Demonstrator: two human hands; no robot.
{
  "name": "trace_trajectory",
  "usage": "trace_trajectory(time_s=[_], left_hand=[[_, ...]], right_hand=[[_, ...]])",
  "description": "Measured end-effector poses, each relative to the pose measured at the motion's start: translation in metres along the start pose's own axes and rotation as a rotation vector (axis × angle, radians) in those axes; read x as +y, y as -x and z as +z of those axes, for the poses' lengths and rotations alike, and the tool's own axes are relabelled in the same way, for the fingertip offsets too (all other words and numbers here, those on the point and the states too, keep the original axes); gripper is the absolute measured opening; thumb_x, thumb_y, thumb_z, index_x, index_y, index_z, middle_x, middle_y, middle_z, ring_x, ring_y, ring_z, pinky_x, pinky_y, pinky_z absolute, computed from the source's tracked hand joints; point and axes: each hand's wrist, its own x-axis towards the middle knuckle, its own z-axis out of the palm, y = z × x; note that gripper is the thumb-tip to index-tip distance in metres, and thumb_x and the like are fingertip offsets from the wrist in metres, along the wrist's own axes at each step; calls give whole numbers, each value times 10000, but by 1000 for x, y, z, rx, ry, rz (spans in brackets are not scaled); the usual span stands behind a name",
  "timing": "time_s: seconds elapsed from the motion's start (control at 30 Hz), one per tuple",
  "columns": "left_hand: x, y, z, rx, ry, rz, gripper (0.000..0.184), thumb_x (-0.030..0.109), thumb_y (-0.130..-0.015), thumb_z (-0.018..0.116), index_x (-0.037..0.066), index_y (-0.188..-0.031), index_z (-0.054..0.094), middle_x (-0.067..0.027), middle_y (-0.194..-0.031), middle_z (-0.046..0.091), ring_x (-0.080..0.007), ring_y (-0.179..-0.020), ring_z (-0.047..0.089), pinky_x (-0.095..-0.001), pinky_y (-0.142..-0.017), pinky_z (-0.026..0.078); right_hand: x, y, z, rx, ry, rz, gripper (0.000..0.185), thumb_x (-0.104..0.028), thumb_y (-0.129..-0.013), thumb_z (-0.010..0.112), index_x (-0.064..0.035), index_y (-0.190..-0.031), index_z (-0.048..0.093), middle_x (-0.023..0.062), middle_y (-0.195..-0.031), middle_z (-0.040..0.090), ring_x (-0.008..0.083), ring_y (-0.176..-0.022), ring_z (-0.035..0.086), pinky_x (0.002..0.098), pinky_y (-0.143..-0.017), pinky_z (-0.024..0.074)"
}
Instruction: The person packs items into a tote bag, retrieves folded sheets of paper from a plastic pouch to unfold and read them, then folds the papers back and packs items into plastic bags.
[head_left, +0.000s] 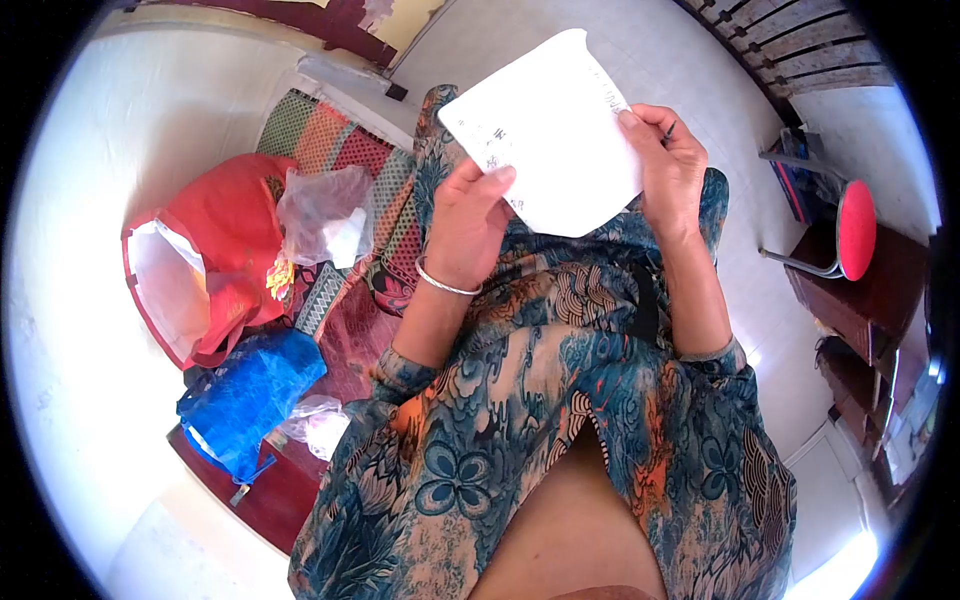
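A white sheet (565, 140) with small dark print along its left and right edges is held up over my lap. My left hand (468, 222), with a white bracelet at the wrist, pinches its lower left edge between thumb and fingers. At the right edge, my right hand (668, 165) grips the sheet with the thumb on top. A small dark object, too small to name, shows between the fingers of my right hand. Patterned blue-green cloth (560, 360) covers my lap beneath.
To the left, a red bag (225, 215), a clear plastic bag (325, 205) and a blue bag (255, 395) lie on a seat with a woven cover (325, 135). A red round stool (857, 230) and dark wooden furniture (850, 300) stand at the right.
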Motion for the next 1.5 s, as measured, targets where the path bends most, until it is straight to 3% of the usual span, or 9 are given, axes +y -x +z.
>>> trace_trajectory(time_s=[0.37,0.57,1.5], left_hand=[[-3,1,6,12,-26,-22,354,162,-946,428,-100,-1182,460,-132,-1157,562,-195,-1039,563,-328,-901,449],[-2,-4,-2,65,14,24,359,149,-946,424,-111,-1193,451,-152,-1181,546,-205,-1091,531,-322,-955,401],[2,-1,-4,89,-55,104,376,149,-935,431,-139,-1175,467,-173,-1180,548,-200,-1067,533,-292,-935,396]], right_hand=[[-1,0,-1,5,-10,19,154,-128,-845,645,5,-923,638,-12,-753,596,39,-663,511,178,-586,415],[1,3,-1,-67,50,36,183,-164,-855,633,1,-933,629,-4,-765,596,40,-666,509,185,-586,411],[10,7,-1,-162,57,61,184,-175,-863,621,-4,-931,614,6,-754,594,43,-657,522,190,-567,418]])
